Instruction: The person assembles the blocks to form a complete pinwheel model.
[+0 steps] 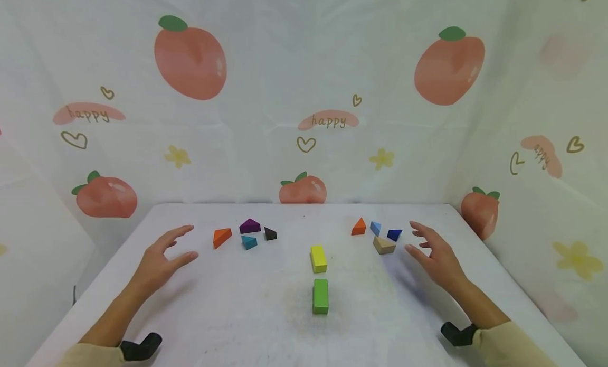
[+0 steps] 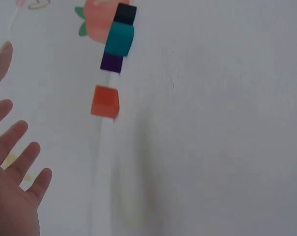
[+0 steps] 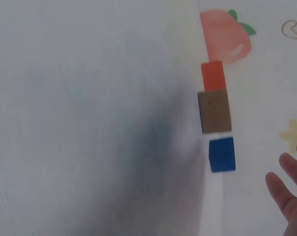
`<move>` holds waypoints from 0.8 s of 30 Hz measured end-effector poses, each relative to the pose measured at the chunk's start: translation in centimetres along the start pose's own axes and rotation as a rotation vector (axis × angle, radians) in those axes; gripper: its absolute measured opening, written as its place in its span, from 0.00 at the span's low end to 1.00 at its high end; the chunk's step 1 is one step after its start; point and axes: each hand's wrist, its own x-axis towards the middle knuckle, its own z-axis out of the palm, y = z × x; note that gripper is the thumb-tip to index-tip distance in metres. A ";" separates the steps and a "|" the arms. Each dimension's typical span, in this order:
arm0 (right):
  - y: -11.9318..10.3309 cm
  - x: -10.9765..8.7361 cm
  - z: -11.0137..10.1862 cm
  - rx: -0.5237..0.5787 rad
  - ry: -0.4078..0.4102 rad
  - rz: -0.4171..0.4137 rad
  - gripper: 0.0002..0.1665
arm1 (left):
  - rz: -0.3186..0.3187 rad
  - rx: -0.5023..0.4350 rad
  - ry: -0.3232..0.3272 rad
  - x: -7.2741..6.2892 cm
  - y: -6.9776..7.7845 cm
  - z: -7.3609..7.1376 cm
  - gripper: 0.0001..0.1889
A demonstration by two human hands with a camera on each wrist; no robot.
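My left hand hovers over the table's left side, fingers apart and holding nothing. Nearest to it is an orange triangular block; beyond lie a purple block, a teal block and a black block. On the right, my right hand is also raised and holds nothing. Close to its fingertips lie a dark blue block and a tan block, with a light blue block and another orange block farther left. In the left wrist view the orange block appears beside the spread fingers.
A yellow rectangular block lies mid-table between the hands, and a green rectangular block is nearer the front. The white table ends at the back against a printed cloth, which also hangs along the sides.
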 end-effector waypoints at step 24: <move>-5.3 -0.4 3.2 0.262 -0.004 -0.006 0.27 | 0.019 -0.233 -0.030 2.3 5.0 4.6 0.23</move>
